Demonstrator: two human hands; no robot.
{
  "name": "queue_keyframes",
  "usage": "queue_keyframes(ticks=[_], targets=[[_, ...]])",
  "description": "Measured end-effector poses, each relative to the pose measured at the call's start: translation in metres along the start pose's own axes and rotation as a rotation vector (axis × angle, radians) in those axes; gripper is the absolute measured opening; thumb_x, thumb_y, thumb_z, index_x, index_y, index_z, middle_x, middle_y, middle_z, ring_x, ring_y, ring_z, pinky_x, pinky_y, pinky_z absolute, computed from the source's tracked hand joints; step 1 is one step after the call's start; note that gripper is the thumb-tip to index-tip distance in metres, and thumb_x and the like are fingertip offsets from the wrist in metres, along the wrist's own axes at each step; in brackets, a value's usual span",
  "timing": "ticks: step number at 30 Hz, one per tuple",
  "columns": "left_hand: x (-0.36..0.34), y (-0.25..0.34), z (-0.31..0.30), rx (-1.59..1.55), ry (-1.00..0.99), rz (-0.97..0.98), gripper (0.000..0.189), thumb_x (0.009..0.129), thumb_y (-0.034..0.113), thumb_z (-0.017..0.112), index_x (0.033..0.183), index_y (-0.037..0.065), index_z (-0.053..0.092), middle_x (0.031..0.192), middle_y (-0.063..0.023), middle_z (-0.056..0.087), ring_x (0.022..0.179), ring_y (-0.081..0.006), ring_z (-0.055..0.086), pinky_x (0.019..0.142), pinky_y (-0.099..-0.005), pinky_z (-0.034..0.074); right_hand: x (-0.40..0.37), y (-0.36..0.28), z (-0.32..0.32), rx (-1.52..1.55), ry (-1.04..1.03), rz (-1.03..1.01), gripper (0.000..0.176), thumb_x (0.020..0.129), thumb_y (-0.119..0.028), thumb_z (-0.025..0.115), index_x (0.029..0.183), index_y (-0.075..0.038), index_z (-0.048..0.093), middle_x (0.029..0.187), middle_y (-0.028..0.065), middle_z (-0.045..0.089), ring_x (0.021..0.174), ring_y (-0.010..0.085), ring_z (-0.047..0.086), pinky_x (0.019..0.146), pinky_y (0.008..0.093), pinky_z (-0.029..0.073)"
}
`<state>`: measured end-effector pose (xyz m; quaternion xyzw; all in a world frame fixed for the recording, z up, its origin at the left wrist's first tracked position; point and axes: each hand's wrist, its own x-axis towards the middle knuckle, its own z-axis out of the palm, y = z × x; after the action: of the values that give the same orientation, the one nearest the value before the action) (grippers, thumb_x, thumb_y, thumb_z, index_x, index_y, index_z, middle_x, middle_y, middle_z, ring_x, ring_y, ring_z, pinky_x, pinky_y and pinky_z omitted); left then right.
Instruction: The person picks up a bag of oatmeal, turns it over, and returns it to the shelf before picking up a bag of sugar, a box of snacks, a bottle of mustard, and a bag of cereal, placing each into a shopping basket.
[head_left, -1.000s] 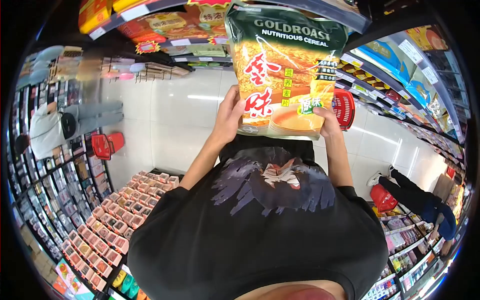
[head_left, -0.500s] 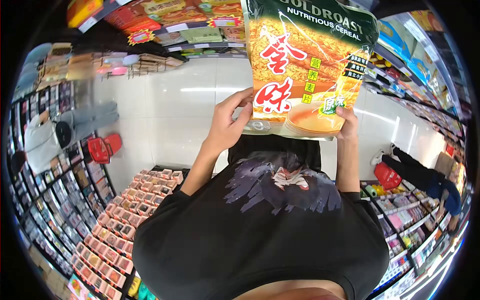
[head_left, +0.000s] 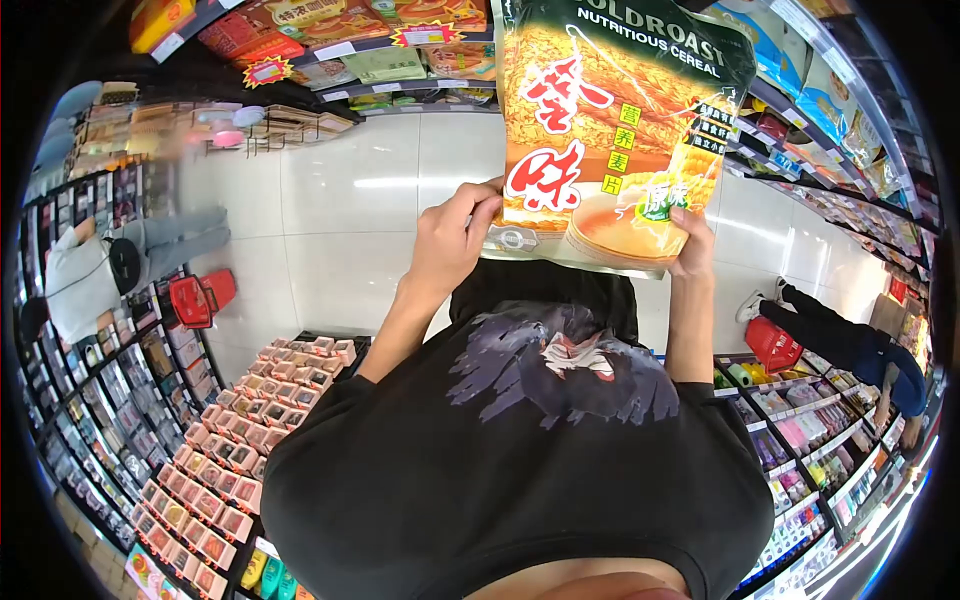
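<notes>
Left hand [head_left: 455,240], right hand [head_left: 690,248] grip cereal bag [head_left: 610,130] (bottom corners).

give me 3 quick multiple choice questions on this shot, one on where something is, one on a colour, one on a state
1. Where do the hands grip the cereal bag?
A. top edge
B. bottom corners
C. middle of its sides

2. What colour are the bag's two big characters?
A. red
B. blue
C. black

3. The bag is:
A. lying on the floor
B. held up in the air
C. resting on a shelf

Answers:
1 B: the left hand and right hand clasp its lower corners.
2 A: both are printed red on the golden front.
3 B: only the two hands touch it, above the white floor.
</notes>
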<state>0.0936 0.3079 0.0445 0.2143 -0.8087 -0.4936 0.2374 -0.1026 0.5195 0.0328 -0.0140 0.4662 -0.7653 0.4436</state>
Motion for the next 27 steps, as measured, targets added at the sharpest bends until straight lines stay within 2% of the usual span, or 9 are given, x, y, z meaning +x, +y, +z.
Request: queue_keyframes(ticks=[5,11,14,16,19,20,23,24,27], targets=[[-0.014,0.016,0.059,0.005,0.063,-0.065,0.010,0.086,0.008,0.051,0.083,-0.001,0.052,0.065,-0.0087,0.058,0.053,-0.0093,0.052,0.049,-0.0222,0.040,-0.030,-0.024,-0.046,0.027,-0.014,-0.046,0.060,0.067,-0.008,0.058,0.121,0.001,0.034,0.109,0.0160,0.053,0.098,0.0261,0.055,0.085,0.0373,0.047],[-0.032,0.037,0.141,-0.532,0.070,-0.363,0.017,0.090,0.014,0.045,0.086,-0.002,0.052,0.066,0.0015,0.050,0.061,-0.0043,0.044,0.057,-0.0174,0.037,-0.070,-0.052,-0.124,0.025,-0.035,-0.063,0.062,0.066,-0.007,0.059,0.122,0.001,0.034,0.110,0.0157,0.052,0.099,0.0264,0.054,0.086,0.0374,0.046],[-0.037,0.061,0.167,-0.301,0.075,-0.279,0.015,0.088,0.013,0.047,0.091,-0.001,0.052,0.081,-0.0071,0.057,0.075,-0.0111,0.052,0.068,-0.0240,0.042,-0.088,-0.062,-0.154,-0.046,0.042,-0.164,0.061,0.066,-0.007,0.059,0.121,0.001,0.035,0.110,0.0155,0.052,0.098,0.0255,0.055,0.084,0.0364,0.046],[-0.034,0.100,0.179,0.261,0.260,0.231,0.022,0.081,0.013,0.054,0.098,-0.001,0.052,0.100,-0.0154,0.056,0.093,-0.0221,0.054,0.081,-0.0323,0.041,-0.098,-0.073,-0.163,-0.031,0.075,-0.197,0.056,0.066,-0.004,0.060,0.118,0.001,0.039,0.109,0.0146,0.054,0.096,0.0233,0.056,0.082,0.0345,0.047],[-0.048,0.149,0.202,0.057,-0.119,0.149,0.052,0.074,0.014,0.059,0.121,0.001,0.042,0.120,-0.0180,0.046,0.110,-0.0296,0.046,0.091,-0.0366,0.037,-0.105,-0.086,-0.152,-0.238,0.140,-0.242,0.051,0.065,-0.003,0.066,0.111,0.002,0.045,0.105,0.0125,0.056,0.094,0.0204,0.057,0.081,0.0317,0.046],[-0.048,0.161,0.224,-0.243,-0.142,-0.051,0.062,0.073,0.018,0.061,0.126,-0.001,0.034,0.123,-0.0208,0.042,0.113,-0.0306,0.044,0.093,-0.0366,0.036,-0.102,-0.087,-0.144,-0.231,0.125,-0.235,0.051,0.065,-0.003,0.066,0.111,0.002,0.045,0.105,0.0125,0.056,0.094,0.0204,0.057,0.081,0.0317,0.046],[-0.045,0.157,0.274,-0.042,-0.099,-0.056,0.068,0.073,0.021,0.063,0.126,-0.005,0.031,0.123,-0.0228,0.041,0.113,-0.0288,0.043,0.093,-0.0358,0.036,-0.097,-0.082,-0.117,-0.859,0.267,-0.383,0.052,0.067,-0.010,0.065,0.113,0.002,0.044,0.104,0.0165,0.056,0.093,0.0258,0.058,0.079,0.0338,0.046],[-0.041,0.156,0.287,-0.229,-0.045,-0.114,0.069,0.074,0.025,0.063,0.128,-0.002,0.029,0.125,-0.0198,0.039,0.116,-0.0262,0.040,0.092,-0.0385,0.036,-0.095,-0.082,-0.109,-1.030,0.305,-0.378,0.053,0.067,-0.012,0.065,0.113,0.002,0.044,0.104,0.0180,0.056,0.093,0.0283,0.057,0.079,0.0350,0.045],[-0.032,0.121,0.291,-0.596,-0.021,-0.294,0.066,0.075,0.024,0.063,0.126,-0.002,0.031,0.123,-0.0166,0.042,0.114,-0.0234,0.042,0.092,-0.0376,0.038,-0.089,-0.061,-0.101,-1.296,0.129,-0.655,0.064,0.063,-0.013,0.063,0.121,-0.002,0.040,0.112,0.0232,0.047,0.104,0.0373,0.046,0.086,0.0412,0.039]])
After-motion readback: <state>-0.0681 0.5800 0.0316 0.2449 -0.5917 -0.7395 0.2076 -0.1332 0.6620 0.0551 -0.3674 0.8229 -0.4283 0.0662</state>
